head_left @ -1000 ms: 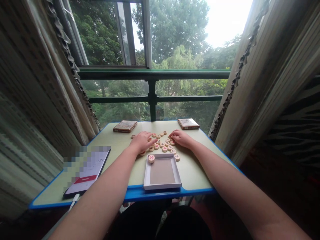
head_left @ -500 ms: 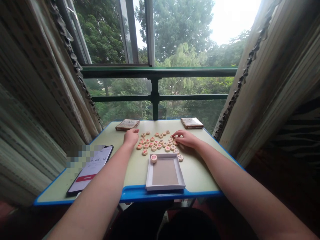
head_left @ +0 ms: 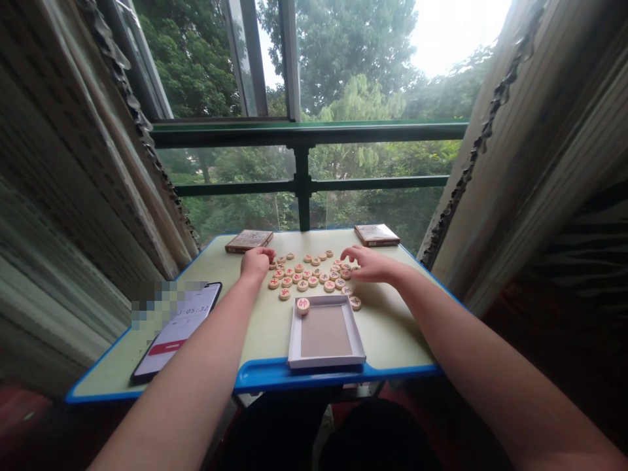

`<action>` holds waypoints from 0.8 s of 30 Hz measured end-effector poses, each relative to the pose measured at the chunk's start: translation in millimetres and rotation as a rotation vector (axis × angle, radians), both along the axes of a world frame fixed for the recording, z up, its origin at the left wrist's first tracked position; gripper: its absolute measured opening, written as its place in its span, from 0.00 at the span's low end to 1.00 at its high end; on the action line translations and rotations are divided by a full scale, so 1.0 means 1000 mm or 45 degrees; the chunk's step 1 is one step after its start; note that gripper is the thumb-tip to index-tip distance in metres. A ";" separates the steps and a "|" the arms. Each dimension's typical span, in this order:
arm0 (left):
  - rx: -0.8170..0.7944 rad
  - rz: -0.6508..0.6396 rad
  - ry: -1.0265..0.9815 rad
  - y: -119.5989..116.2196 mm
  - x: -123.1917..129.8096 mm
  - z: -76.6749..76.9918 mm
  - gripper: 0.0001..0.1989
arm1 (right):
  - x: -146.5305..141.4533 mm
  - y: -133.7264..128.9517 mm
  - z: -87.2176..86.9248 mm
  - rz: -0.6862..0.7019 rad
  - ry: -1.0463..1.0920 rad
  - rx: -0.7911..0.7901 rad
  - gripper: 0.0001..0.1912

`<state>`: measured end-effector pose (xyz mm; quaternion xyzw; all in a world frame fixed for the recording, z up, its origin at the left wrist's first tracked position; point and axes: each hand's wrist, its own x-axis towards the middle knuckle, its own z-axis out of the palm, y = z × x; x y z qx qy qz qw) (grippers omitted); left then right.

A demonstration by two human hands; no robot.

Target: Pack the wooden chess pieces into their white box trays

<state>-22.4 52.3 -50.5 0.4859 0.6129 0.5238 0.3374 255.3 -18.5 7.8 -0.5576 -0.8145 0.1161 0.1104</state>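
Round wooden Chinese chess pieces (head_left: 313,282) with red and black characters lie spread over the tabletop, faces up. At the left edge of the spread is my left hand (head_left: 256,263), its fingers loosely bent and apart, beside a piece (head_left: 273,265) that it partly hides. My right hand (head_left: 369,264) is over the right edge, fingers spread, with its fingertips close to a piece (head_left: 346,274). Nearer me stands a shallow white box tray (head_left: 293,347). One red-marked piece (head_left: 303,305) rests at its far left corner.
A phone (head_left: 176,333) showing a timer lies at the left, partly behind my left forearm. Two flat boxes, a left box (head_left: 249,241) and a right box (head_left: 377,235), lie at the far edge. The table (head_left: 402,347) has a blue rim; a window and railing stand beyond.
My right hand has lifted slightly and its fingers have spread from the pieces at the right. My left fingers have bent more, and a piece beside them now shows. The view has shifted slightly.
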 end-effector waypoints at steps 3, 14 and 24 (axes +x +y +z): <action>0.057 -0.040 0.365 -0.008 0.003 0.003 0.16 | -0.003 -0.010 0.013 0.071 -0.162 -0.182 0.13; 0.072 -0.093 0.790 -0.022 0.013 0.013 0.17 | -0.009 -0.022 0.018 0.038 -0.467 -0.563 0.16; 0.109 -0.078 0.795 -0.024 0.014 0.015 0.16 | -0.013 -0.019 0.017 0.050 -0.312 -0.527 0.12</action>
